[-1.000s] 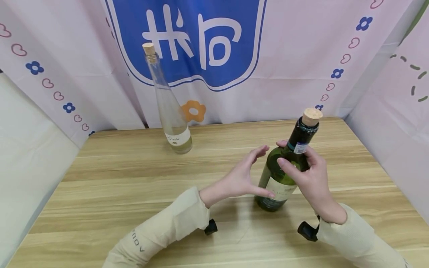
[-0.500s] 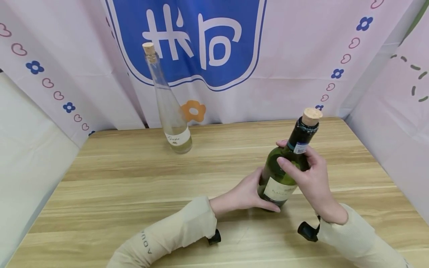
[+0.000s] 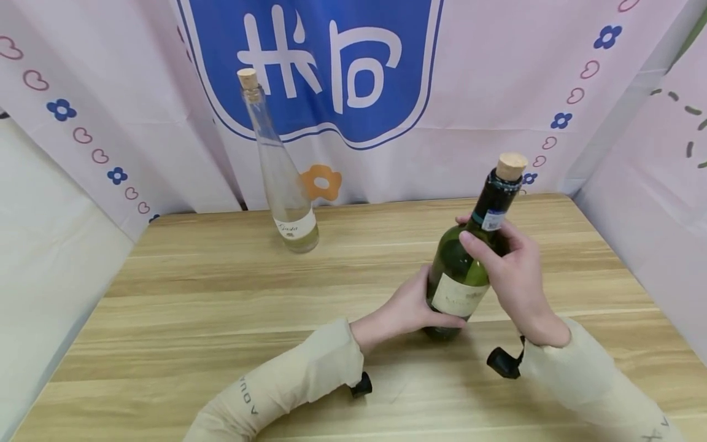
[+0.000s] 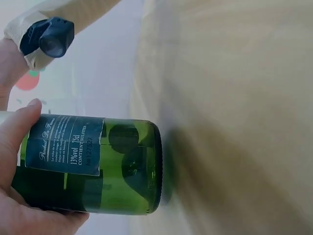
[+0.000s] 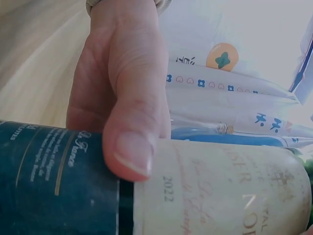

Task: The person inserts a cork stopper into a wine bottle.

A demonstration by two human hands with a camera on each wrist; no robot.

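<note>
A dark green wine bottle (image 3: 458, 294) with a cream label and a cork (image 3: 511, 167) in its neck leans slightly to the right in the head view. My left hand (image 3: 405, 312) grips its lower body, the thumb lying across the label's bottom edge. Higher up, my right hand (image 3: 519, 276) holds the shoulder below the neck. The left wrist view has the bottle's base (image 4: 142, 166) close over the table; whether they touch, I cannot tell. In the right wrist view a thumb (image 5: 132, 152) presses between the teal back label (image 5: 49, 181) and the cream label (image 5: 220, 186).
A tall clear bottle (image 3: 287, 184), also corked, stands at the back left of the wooden table (image 3: 221, 294). Behind it hangs a white cloth (image 3: 480, 80) with a blue printed emblem. Small black cameras (image 3: 504, 362) sit under both wrists.
My left hand has closed round the bottle's lower body from the left. Both hands and the bottle have since shifted upward in the head view. The clear bottle stays put.
</note>
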